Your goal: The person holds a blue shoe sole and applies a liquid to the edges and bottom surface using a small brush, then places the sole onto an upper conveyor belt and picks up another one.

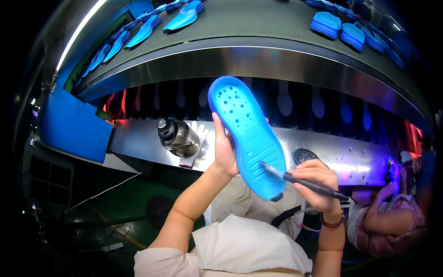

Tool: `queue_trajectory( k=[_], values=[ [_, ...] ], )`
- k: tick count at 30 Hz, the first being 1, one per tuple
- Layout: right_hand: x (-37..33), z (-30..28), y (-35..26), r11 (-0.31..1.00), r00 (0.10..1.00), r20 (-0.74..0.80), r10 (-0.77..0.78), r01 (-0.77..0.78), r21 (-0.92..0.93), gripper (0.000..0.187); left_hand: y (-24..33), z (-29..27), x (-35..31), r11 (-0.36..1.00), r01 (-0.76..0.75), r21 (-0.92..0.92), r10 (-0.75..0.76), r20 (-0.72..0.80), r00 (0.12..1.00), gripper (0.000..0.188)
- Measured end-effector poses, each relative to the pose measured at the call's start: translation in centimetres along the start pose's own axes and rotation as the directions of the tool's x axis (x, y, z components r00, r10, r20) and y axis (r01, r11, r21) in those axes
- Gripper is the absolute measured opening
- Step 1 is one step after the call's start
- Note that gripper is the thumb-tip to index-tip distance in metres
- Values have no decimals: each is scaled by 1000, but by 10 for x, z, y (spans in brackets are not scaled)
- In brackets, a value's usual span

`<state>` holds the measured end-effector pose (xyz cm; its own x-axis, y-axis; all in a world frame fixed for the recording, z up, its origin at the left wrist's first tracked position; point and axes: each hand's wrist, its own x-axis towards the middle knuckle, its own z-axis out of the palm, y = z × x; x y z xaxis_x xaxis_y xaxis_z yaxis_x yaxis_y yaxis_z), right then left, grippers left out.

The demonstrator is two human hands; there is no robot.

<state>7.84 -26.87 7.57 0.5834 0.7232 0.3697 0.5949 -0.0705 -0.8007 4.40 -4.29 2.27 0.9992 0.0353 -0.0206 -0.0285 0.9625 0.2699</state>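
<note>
A bright blue shoe sole (251,134), dotted with small dark holes at its heel end and ribbed toward the other end, is tilted up in front of me. My left hand (225,150) grips it along its left edge, with some fingers hidden behind it. Between the fingers of my right hand (316,182) is a brush (318,187) with a dark handle; its pale bristle tip rests on or just over the ribbed part of the sole. A small dark round dish (304,156) sits just beyond my right hand, partly covered by it.
A steel ledge (134,138) carries a dark translucent bottle (177,138) and a white glove (199,138). Beyond it, a green conveyor belt (258,23) bears blue soles at left (184,16) and right (326,24). Another person (390,217) sits at the right.
</note>
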Motion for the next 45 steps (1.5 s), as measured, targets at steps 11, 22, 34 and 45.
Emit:
queue_trajectory(
  k=[11, 22, 34, 45],
  values=[
    [-8, 16, 7, 627, 961, -103, 257, -85, 775, 22, -5, 43, -9, 994, -68, 85, 61, 79, 995, 80],
    [-1, 23, -13, 931, 987, -149, 57, 2, 366, 21, -30, 21, -3, 994, -38, 102, 33, 55, 998, 72],
    [22, -19, -19, 986, 989, 89, -121, 110, 124, 20, -10, 41, 4, 992, 118, 36, -122, 133, 984, 53],
    [12, -21, -15, 990, 917, 378, -126, 142, -13, 22, 0, 41, 1, 653, 582, 484, -574, -184, 798, 57]
  ],
)
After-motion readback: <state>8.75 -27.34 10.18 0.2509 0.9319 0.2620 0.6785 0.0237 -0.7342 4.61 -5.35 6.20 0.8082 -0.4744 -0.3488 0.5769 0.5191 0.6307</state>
